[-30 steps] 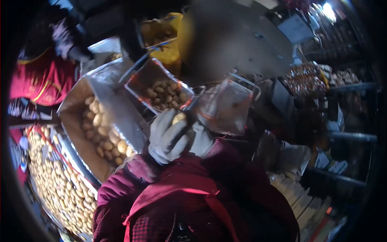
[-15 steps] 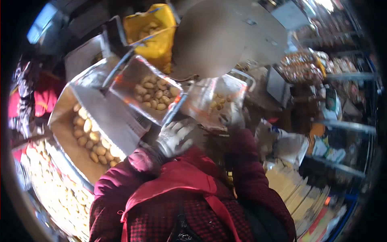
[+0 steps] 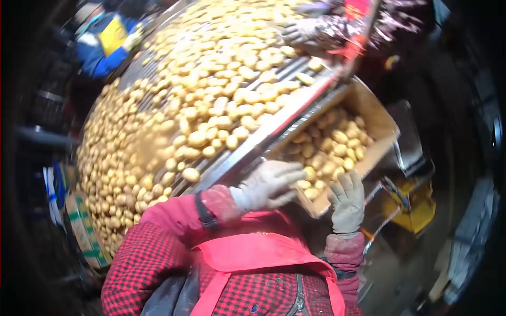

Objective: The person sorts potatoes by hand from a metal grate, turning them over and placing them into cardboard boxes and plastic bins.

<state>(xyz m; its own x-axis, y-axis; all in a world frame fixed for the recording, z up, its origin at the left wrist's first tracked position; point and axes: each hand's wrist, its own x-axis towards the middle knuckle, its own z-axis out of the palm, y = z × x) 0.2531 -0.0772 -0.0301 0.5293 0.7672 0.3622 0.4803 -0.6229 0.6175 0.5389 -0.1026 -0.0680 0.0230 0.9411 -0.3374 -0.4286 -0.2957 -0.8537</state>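
Potatoes cover a ribbed sorting surface that fills the upper left and middle of the view. Alongside its metal edge, a cardboard box holds more potatoes. My left hand, in a pale dusty glove, reaches across in front of me near the box's left corner, fingers stretched out and slightly blurred. My right hand, gloved too, is raised at the box's front edge with its fingers apart. Whether it touches the cardboard cannot be made out. Neither hand holds anything visible.
At upper right, a co-worker's gloved hands are over the potatoes. Another person in blue stands at the far left. A yellow bag hangs right of the box. A printed carton stands at lower left.
The view has swung left, from the potato bags to the sorting surface and the box. My right hand, blurred near a white bag before, now shows clearly beside the box with fingers spread.
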